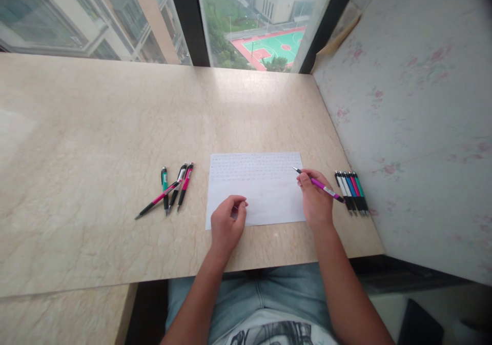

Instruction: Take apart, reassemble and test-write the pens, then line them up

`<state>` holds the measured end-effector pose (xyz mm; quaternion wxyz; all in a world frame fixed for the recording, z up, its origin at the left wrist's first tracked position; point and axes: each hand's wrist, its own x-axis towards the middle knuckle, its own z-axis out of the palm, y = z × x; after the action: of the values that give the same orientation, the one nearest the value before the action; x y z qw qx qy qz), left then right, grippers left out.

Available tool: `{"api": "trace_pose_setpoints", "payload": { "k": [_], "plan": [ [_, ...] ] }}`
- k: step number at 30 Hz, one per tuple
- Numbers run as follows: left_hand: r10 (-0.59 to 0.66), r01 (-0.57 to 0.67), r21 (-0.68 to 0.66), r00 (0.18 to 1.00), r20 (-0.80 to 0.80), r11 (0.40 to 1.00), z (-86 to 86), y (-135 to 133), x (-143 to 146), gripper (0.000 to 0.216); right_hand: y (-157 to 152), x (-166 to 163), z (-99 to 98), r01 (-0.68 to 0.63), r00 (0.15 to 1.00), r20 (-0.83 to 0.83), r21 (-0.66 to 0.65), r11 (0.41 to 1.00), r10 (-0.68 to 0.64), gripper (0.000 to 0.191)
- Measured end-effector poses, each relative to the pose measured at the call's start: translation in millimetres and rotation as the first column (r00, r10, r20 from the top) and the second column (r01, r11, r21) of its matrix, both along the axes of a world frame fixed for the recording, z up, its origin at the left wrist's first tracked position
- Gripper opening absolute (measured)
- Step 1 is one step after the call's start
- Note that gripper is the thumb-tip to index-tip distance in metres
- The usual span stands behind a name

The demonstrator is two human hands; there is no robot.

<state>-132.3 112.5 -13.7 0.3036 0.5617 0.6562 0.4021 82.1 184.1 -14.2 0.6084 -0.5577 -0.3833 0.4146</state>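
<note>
A sheet of white paper point(265, 201) lies on the stone sill, with several rows of small, faint handwriting across its upper part. My right hand point(318, 201) grips a purple ballpoint pen point(320, 183) at the sheet's right edge. Its silver tip points up and left, over the right end of the written rows; whether it touches the paper I cannot tell. On the lower left of the sheet rests my left hand point(228, 219), fingers curled in loosely toward the thumb, with nothing visible in them.
Left of the paper lie several loose pens, a pink pen point(157, 200) crossing over a green pen point(165, 188). A row of several pens point(351, 192) lies at the right by the floral wall point(415, 129). Beyond the stone sill point(115, 119) is a window point(265, 22).
</note>
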Motion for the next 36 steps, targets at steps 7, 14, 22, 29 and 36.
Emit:
{"api": "trace_pose_setpoints", "payload": {
  "k": [7, 14, 22, 29, 36],
  "plan": [
    [0.004, -0.004, -0.003, 1.000, -0.008, 1.000, 0.2, 1, 0, 0.011, -28, -7, 12.6, -0.162, 0.954, -0.278, -0.158, 0.974, 0.113, 0.059],
    [0.006, -0.006, 0.004, 1.000, -0.020, 1.000, 1.8, 2, 1, 0.013, -38, 0, 9.6, -0.154, 0.930, -0.355, -0.129, 0.980, 0.099, 0.058],
    [0.014, -0.014, 0.010, 1.000, -0.010, 1.000, -0.5, 2, 0, 0.014, -36, -3, 9.5, -0.091, 0.944, -0.329, -0.137, 0.986, 0.041, 0.035],
    [0.004, -0.003, 0.015, 1.000, -0.031, 1.000, 0.2, 3, 0, 0.014, -42, -8, 10.4, -0.055, 0.968, -0.247, -0.076, 0.996, 0.035, 0.089],
    [0.009, -0.009, 0.023, 1.000, -0.028, 1.000, -0.1, 3, 0, 0.014, -47, -7, 9.5, -0.058, 0.978, -0.205, -0.063, 0.996, 0.044, 0.080]
  ]
}}
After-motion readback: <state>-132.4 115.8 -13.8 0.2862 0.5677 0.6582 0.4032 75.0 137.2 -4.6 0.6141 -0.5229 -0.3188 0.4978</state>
